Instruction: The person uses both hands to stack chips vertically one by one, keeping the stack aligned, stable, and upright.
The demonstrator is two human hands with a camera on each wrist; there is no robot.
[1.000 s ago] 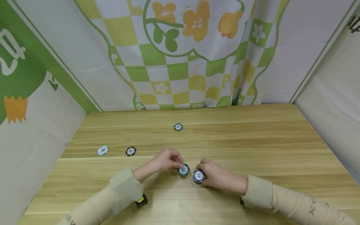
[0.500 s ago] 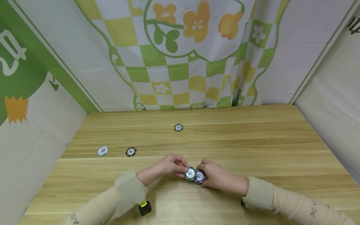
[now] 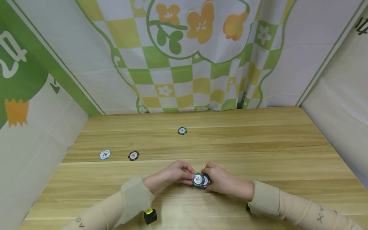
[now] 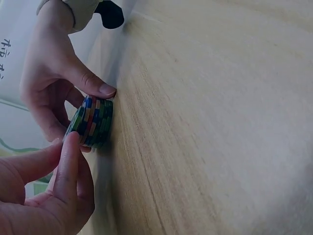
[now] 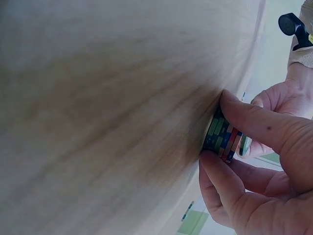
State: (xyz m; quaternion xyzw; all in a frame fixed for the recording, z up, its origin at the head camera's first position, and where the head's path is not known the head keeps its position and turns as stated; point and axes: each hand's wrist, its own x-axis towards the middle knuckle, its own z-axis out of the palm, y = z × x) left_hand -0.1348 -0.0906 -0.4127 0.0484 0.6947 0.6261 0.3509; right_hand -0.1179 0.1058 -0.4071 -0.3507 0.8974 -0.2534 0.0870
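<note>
My left hand [image 3: 179, 172] pinches a green poker chip [image 3: 197, 179] marked 20 between thumb and fingers. That chip overlaps the left part of a blue poker chip [image 3: 206, 182] on top of a short stack. My right hand [image 3: 225, 182] grips this stack of poker chips [image 5: 222, 137], thumb and fingers at opposite sides. In the right wrist view the stack's edge shows green, blue and red layers, standing on the table. The left wrist view has the green chip [image 4: 74, 120] slightly tilted against the top of the stack; whether it lies flat on it I cannot tell.
Three loose chips lie on the wooden table [image 3: 258, 140]: a white-and-blue chip [image 3: 105, 154] and a dark chip [image 3: 133, 155] at left, a green chip [image 3: 182, 131] farther back. A patterned curtain [image 3: 192, 83] hangs behind the table's far edge.
My left hand has moved right with the green chip, from beside the stack to over its top. My right hand has stayed in place, gripping the stack.
</note>
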